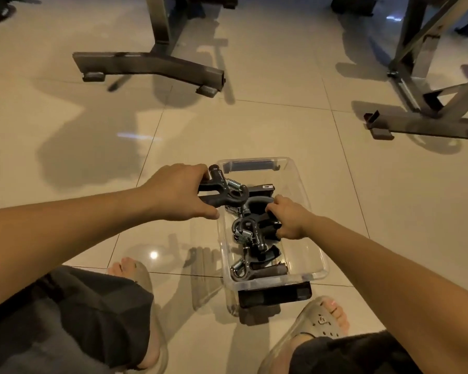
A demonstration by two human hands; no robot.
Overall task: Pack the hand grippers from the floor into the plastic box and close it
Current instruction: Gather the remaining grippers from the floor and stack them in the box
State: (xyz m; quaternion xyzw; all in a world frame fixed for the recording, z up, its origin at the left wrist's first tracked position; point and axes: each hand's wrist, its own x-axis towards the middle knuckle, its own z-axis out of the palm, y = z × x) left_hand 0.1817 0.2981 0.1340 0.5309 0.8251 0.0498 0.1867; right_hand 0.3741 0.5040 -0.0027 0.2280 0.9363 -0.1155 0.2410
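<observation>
box holds grippers | left hand fingers grip one | right hand fingers, another

Clear rectangular plastic box on beige tiled floor; black spring hand grippers piled inside. Left hand holds one above left rim, right hand another inside. Grey metal stand bases behind.

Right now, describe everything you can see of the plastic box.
The plastic box is clear, rectangular and open-topped, with no lid on it and a dark clip at its near end. It stands on the tiled floor between the person's feet. Several dark hand grippers with metal springs lie piled inside. The right hand reaches in and grips one; the left hand holds another over the left rim.
</observation>
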